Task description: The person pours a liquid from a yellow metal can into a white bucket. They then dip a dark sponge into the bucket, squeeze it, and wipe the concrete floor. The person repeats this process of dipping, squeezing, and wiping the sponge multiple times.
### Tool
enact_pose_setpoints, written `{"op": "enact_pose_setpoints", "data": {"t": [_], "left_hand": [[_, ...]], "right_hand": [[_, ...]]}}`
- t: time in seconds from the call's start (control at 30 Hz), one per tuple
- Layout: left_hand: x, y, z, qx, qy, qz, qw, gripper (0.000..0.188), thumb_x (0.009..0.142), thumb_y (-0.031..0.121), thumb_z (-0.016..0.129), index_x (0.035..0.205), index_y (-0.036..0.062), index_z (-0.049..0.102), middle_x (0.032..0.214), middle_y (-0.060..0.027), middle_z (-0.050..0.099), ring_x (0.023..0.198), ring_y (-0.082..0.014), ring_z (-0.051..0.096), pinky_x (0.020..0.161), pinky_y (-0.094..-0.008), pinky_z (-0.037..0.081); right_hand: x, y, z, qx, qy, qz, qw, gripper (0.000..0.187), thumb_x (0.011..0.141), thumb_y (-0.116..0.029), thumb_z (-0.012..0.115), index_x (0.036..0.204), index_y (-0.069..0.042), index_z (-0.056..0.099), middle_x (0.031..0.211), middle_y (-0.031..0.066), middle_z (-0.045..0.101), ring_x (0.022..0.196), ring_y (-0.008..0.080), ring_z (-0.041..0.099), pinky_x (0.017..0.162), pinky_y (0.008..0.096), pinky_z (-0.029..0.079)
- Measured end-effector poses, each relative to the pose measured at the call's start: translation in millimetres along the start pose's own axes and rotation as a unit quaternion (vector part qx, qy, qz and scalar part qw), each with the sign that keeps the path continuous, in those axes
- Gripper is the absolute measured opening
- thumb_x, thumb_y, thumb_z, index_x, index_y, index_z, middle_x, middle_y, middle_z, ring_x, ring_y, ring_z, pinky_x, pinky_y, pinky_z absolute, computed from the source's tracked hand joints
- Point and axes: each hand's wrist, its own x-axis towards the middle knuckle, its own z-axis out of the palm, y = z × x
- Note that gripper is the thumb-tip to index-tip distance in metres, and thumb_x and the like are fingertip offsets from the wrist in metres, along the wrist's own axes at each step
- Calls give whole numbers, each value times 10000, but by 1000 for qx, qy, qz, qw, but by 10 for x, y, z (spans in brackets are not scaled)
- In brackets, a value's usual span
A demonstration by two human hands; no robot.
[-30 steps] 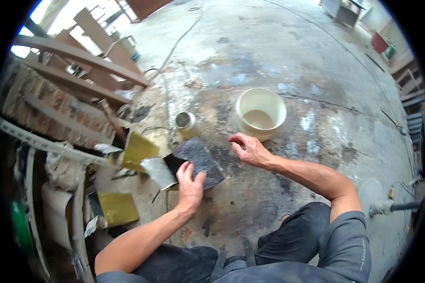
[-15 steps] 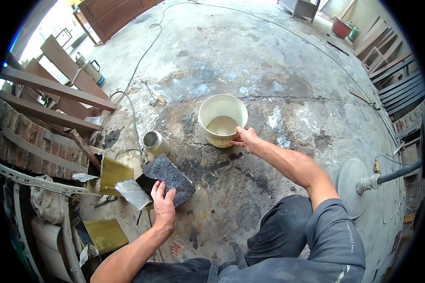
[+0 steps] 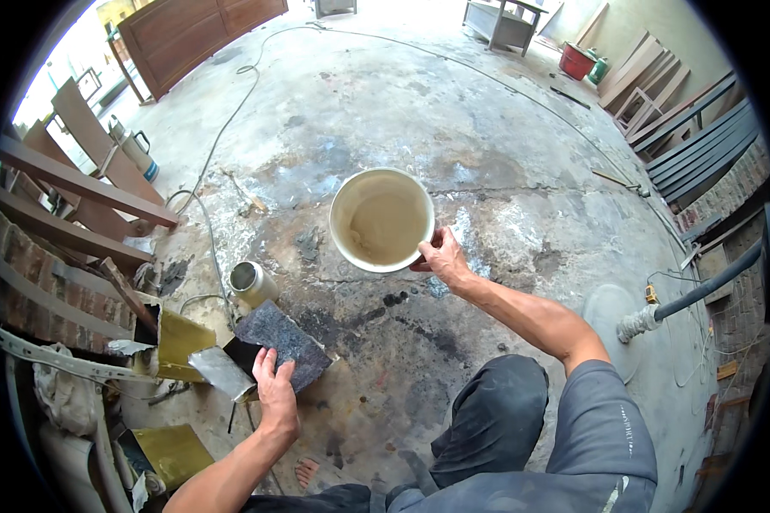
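Observation:
My right hand point(image 3: 443, 255) grips the near right side of a pale plastic bucket point(image 3: 342, 224), fingers curled against its wall under the rim. Cloudy tan liquid point(image 3: 392, 224) shows inside, and the bucket's mouth faces me. My left hand point(image 3: 276, 385) lies with fingers stretched on a dark grey, rough-faced slab or sheet point(image 3: 284, 340). That piece rests aslant over an open box-like tin, whose silvery flap point(image 3: 222, 372) sticks out on the left. Just beyond the slab stands an open metal can point(image 3: 255, 286).
Yellowish tins point(image 3: 184, 346) and wooden beams point(image 3: 85, 179) crowd the left beside a brick wall. A cable point(image 3: 210, 158) snakes over the stained concrete floor. At right are a round grey disc point(image 3: 609, 333) with a hose and stacked dark slats point(image 3: 706, 141).
The bucket has come up toward me and tipped, so more of its inside shows. My right hand moved with it. My left hand stays on the slab; the whole view has shifted slightly.

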Motion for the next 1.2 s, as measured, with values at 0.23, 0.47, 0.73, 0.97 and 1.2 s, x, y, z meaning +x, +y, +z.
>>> {"op": "enact_pose_setpoints", "data": {"t": [0.23, 0.47, 0.73, 0.97, 1.2], "left_hand": [[27, -17, 1, 57, 23, 19, 998, 627, 914, 166, 583, 1468, -51, 386, 1567, -93, 301, 1431, -250, 331, 1164, -347, 272], [-77, 118, 76, 123, 26, 37, 991, 592, 929, 159, 549, 1452, -67, 390, 1563, -121, 260, 1416, -269, 350, 1158, -358, 310], [-151, 194, 115, 121, 33, 57, 990, 586, 921, 185, 533, 1428, -82, 408, 1555, -156, 263, 1419, -292, 337, 1163, -360, 306], [-212, 179, 135, 96, 19, 54, 994, 601, 929, 197, 525, 1439, -89, 384, 1557, -173, 258, 1436, -307, 305, 1179, -365, 275], [-194, 194, 103, 96, 17, 57, 994, 605, 931, 189, 509, 1446, -89, 359, 1556, -174, 254, 1434, -314, 310, 1178, -368, 280]], "right_hand": [[-101, -189, 253, -21, -52, 20, 998, 404, 879, -160, 673, 1106, 54, 417, 1034, 138, 534, 877, 246, 684, 626, 370, 677], [-240, -739, 507, -97, -142, -127, 977, 478, 890, -285, 759, 1098, 26, 462, 990, 139, 594, 855, 197, 682, 659, 337, 669], [-605, -1293, 879, -216, -151, -247, 932, 488, 858, -323, 806, 1078, 20, 538, 898, 128, 669, 814, 186, 679, 709, 319, 575], [-961, -1520, 1168, -275, -158, -279, 906, 472, 828, -305, 834, 1029, 22, 559, 848, 129, 676, 774, 176, 666, 695, 321, 564], [-1147, -1499, 1292, -317, -153, -333, 875, 504, 790, -284, 862, 1042, 10, 540, 828, 128, 668, 713, 185, 664, 641, 318, 557]]}}
